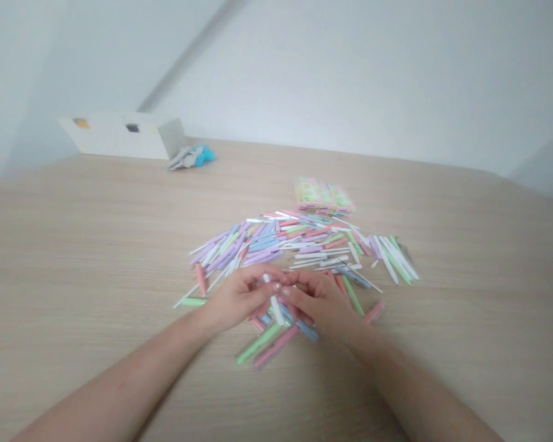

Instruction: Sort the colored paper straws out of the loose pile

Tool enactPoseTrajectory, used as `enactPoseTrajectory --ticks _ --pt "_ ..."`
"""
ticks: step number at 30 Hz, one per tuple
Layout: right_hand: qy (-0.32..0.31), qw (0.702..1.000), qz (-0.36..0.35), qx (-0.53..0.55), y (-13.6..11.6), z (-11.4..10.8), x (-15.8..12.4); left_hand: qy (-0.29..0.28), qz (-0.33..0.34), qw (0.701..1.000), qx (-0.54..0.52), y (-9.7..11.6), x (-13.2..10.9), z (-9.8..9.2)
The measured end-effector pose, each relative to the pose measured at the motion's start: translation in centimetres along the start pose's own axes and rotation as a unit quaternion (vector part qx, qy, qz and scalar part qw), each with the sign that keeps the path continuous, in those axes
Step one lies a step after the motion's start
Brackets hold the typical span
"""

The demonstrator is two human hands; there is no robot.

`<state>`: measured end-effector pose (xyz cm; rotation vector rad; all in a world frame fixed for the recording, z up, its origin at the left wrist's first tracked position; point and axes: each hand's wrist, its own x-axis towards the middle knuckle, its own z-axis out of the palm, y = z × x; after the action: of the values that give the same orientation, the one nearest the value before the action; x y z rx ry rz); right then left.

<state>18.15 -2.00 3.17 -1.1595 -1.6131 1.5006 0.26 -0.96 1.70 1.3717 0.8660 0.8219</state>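
My left hand (246,296) is closed, its thumb and fingers pinching a slim white stick (275,307) that tilts down toward me. Fingertip to fingertip with it, my right hand (320,299) is also closed on the white stick near the left thumb. Blur hides the stick's exact kind. Below both hands lie a green stick (258,344) and a pink stick (276,347), with blue ones partly covered by my fingers. Just beyond the hands spreads a loose pile of purple, blue, white, green and red sticks (265,242).
Behind the pile stand stacked yellow-green and pink packets (322,195). A small group of white and green sticks (396,259) lies to the right. At the back left are a white box (124,140) and a crumpled grey and blue item (192,157). The wooden table (96,245) meets a pale wall.
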Motion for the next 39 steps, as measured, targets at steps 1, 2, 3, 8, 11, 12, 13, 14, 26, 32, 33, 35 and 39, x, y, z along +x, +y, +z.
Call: enactPoseTrajectory --ticks 1,2,3,8,11,12,13,14,26,32,33,35,39 --pt "0.0 1.0 -0.004 0.0 0.1 0.0 0.0 -0.007 -0.004 1.0 -0.003 0.1 0.0 0.0" --pt "0.0 1.0 -0.009 0.004 0.1 0.0 -0.1 -0.013 -0.006 1.0 -0.005 0.1 0.0 0.0" --pt "0.006 1.0 -0.016 0.012 0.2 -0.1 -0.1 -0.018 -0.008 1.0 -0.005 0.2 0.0 0.0" --pt "0.07 0.995 -0.04 0.055 0.5 -0.9 0.1 -0.046 -0.005 0.999 -0.01 0.3 0.0 -0.1" --pt "0.109 0.99 -0.056 0.07 0.5 -1.3 0.0 -0.052 -0.009 0.998 -0.014 0.4 -0.1 -0.2" --pt "0.12 0.988 -0.058 0.074 0.5 -1.3 -0.1 -0.051 -0.01 0.999 -0.014 0.5 -0.1 -0.2" --pt "0.13 0.987 -0.055 0.073 0.5 -1.2 -0.1 -0.051 -0.01 0.999 -0.013 0.5 -0.1 -0.2" --pt "0.139 0.987 -0.052 0.067 0.5 -1.2 -0.2 -0.052 -0.007 0.999 -0.012 0.5 -0.1 -0.2" --pt "0.065 0.983 -0.094 0.143 0.5 -0.7 -0.2 -0.065 0.006 0.998 0.017 0.7 -0.5 0.2" --pt "0.025 0.983 -0.141 0.114 0.6 -0.3 -0.6 -0.057 0.02 0.998 0.037 0.7 -0.5 0.3" --pt "0.026 0.984 -0.144 0.103 0.5 -0.3 -0.7 -0.053 0.02 0.997 0.045 0.7 -0.5 0.3" --pt "0.028 0.985 -0.147 0.082 0.5 -0.4 -0.8 -0.042 0.022 0.997 0.062 0.6 -0.5 0.3" --pt "0.022 0.986 -0.162 0.036 0.4 -0.7 -0.9 -0.032 0.032 0.995 0.084 0.2 -0.4 0.2"
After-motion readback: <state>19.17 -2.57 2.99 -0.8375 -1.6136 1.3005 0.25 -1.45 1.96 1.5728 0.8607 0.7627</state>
